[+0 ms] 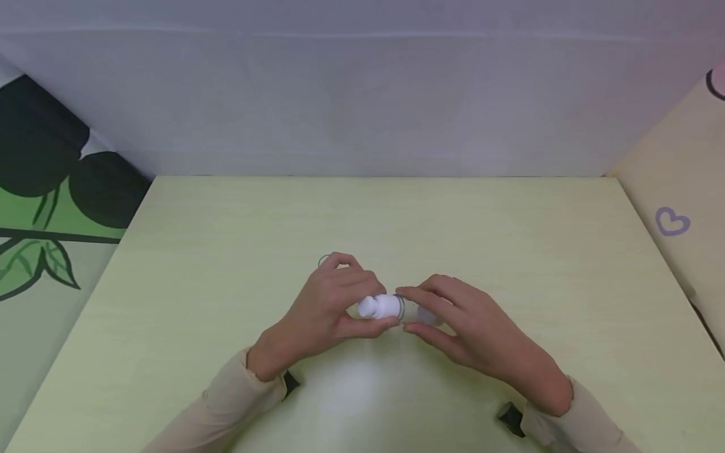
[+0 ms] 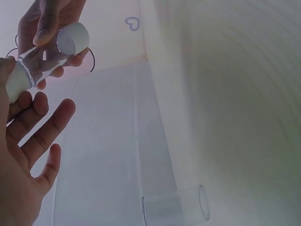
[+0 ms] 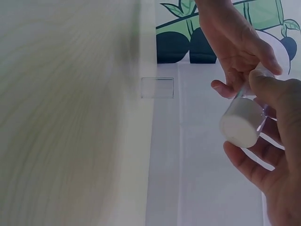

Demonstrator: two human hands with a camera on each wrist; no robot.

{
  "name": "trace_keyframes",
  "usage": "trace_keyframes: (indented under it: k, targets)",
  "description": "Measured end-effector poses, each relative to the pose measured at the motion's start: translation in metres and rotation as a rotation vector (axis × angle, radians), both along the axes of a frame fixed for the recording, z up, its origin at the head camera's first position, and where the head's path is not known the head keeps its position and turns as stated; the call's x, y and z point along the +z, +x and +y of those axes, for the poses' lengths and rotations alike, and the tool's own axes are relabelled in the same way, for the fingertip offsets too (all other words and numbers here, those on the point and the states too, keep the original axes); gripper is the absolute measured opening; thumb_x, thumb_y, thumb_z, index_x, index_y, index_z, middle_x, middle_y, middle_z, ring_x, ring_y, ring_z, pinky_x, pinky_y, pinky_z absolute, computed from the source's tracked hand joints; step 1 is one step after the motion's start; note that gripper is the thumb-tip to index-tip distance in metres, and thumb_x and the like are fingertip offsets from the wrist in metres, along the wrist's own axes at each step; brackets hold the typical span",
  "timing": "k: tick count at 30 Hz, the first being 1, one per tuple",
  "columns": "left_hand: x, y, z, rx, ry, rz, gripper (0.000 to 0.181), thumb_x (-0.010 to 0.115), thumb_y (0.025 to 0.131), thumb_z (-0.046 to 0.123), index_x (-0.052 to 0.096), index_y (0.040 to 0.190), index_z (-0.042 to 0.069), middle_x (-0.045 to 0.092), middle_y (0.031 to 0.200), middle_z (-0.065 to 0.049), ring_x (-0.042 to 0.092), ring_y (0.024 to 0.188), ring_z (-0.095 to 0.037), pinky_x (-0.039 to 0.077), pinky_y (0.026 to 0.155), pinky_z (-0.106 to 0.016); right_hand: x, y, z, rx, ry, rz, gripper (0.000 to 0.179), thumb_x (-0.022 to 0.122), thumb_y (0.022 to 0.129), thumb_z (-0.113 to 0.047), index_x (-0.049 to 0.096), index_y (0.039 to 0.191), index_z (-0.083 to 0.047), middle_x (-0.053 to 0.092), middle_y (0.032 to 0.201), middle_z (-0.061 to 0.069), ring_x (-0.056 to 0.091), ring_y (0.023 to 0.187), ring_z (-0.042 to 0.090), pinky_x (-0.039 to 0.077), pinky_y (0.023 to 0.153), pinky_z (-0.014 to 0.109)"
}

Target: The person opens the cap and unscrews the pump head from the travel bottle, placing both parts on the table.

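Observation:
Between my two hands, above the table, lies a small clear cylindrical bottle (image 1: 410,310), held sideways. Its white top (image 1: 381,306) narrows to a knob that points left. My left hand (image 1: 324,305) pinches this top between thumb and index finger, the other fingers spread away from it in the left wrist view. With thumb and fingers, my right hand (image 1: 472,324) grips the clear body. The bottle's other end is a broad white base (image 3: 242,123), facing the right wrist camera.
A clear open tube (image 3: 157,88) stands on the pale wooden table (image 1: 453,233), mostly hidden behind my left hand in the head view. A plain grey-white panel (image 1: 362,100) rises at the table's far edge. Printed side panels flank the table, the right one with a purple heart (image 1: 672,221).

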State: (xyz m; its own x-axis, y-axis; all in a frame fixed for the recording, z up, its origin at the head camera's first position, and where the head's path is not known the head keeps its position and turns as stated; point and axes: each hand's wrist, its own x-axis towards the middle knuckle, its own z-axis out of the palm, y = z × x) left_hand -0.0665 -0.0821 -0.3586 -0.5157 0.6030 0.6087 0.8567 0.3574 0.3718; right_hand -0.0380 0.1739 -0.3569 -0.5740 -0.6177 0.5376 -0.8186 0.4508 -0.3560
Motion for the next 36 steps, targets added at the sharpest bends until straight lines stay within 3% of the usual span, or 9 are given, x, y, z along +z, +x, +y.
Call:
trace_keyframes:
  k: [7, 11, 15, 19, 26, 32, 36]
  targets:
    - [-0.003, 0.003, 0.003, -0.002, 0.075, -0.028, 0.026, 0.075, 0.096, 0.040, 0.069, 0.086, 0.016, 0.069, 0.077, 0.010, 0.061, 0.068, 0.000, 0.046, 0.092, -0.037, -0.001, 0.002, -0.001, -0.007, -0.004, 0.094, 0.041, 0.057, 0.107, -0.040, 0.069, 0.133, -0.010, 0.069, 0.103, 0.000, 0.060, 0.081, 0.010, 0.051, 0.069, 0.021]
    - [-0.011, 0.005, 0.006, 0.021, 0.180, -0.016, 0.032, 0.070, 0.099, 0.040, 0.068, 0.081, 0.013, 0.067, 0.072, 0.008, 0.060, 0.072, -0.010, 0.049, 0.084, -0.032, 0.000, 0.000, -0.006, -0.003, -0.058, 0.232, 0.037, 0.059, 0.107, -0.035, 0.072, 0.127, -0.007, 0.068, 0.097, 0.001, 0.058, 0.075, 0.012, 0.050, 0.067, 0.024]
    - [-0.014, 0.005, 0.009, 0.047, 0.258, 0.010, 0.036, 0.069, 0.099, 0.039, 0.065, 0.077, 0.011, 0.064, 0.066, 0.007, 0.058, 0.067, -0.013, 0.051, 0.078, -0.032, 0.004, -0.001, -0.010, -0.020, -0.108, 0.345, 0.034, 0.063, 0.106, -0.032, 0.074, 0.123, -0.005, 0.068, 0.095, 0.002, 0.057, 0.071, 0.014, 0.049, 0.064, 0.026]
    - [-0.012, 0.004, 0.009, 0.035, 0.266, 0.037, 0.036, 0.071, 0.097, 0.039, 0.063, 0.075, 0.012, 0.064, 0.064, 0.007, 0.055, 0.054, -0.006, 0.048, 0.081, -0.035, 0.004, 0.000, -0.011, -0.021, -0.117, 0.331, 0.035, 0.063, 0.105, -0.034, 0.075, 0.124, -0.006, 0.069, 0.098, 0.002, 0.060, 0.074, 0.014, 0.049, 0.064, 0.024]
    - [-0.005, 0.003, 0.007, 0.048, 0.187, 0.053, 0.033, 0.079, 0.092, 0.039, 0.063, 0.077, 0.014, 0.064, 0.066, 0.008, 0.055, 0.056, -0.003, 0.046, 0.085, -0.039, 0.004, -0.001, -0.008, -0.049, -0.089, 0.300, 0.037, 0.062, 0.105, -0.038, 0.074, 0.124, -0.009, 0.071, 0.099, 0.002, 0.064, 0.078, 0.015, 0.054, 0.067, 0.027]
    - [0.007, 0.004, -0.002, 0.103, -0.019, 0.029, 0.048, 0.091, 0.071, 0.054, 0.069, 0.090, 0.016, 0.071, 0.078, 0.011, 0.060, 0.063, -0.003, 0.044, 0.086, -0.040, 0.003, -0.003, -0.005, -0.058, -0.085, 0.278, 0.038, 0.062, 0.105, -0.039, 0.073, 0.124, -0.008, 0.072, 0.100, 0.004, 0.065, 0.080, 0.016, 0.055, 0.067, 0.029]
    - [0.016, 0.003, -0.007, 0.078, -0.110, -0.009, 0.055, 0.091, 0.072, 0.054, 0.069, 0.106, 0.017, 0.072, 0.088, 0.011, 0.063, 0.070, -0.003, 0.041, 0.084, -0.037, 0.003, -0.005, -0.004, -0.052, -0.109, 0.257, 0.038, 0.064, 0.104, -0.038, 0.073, 0.124, -0.007, 0.072, 0.100, 0.005, 0.065, 0.081, 0.017, 0.055, 0.067, 0.029]
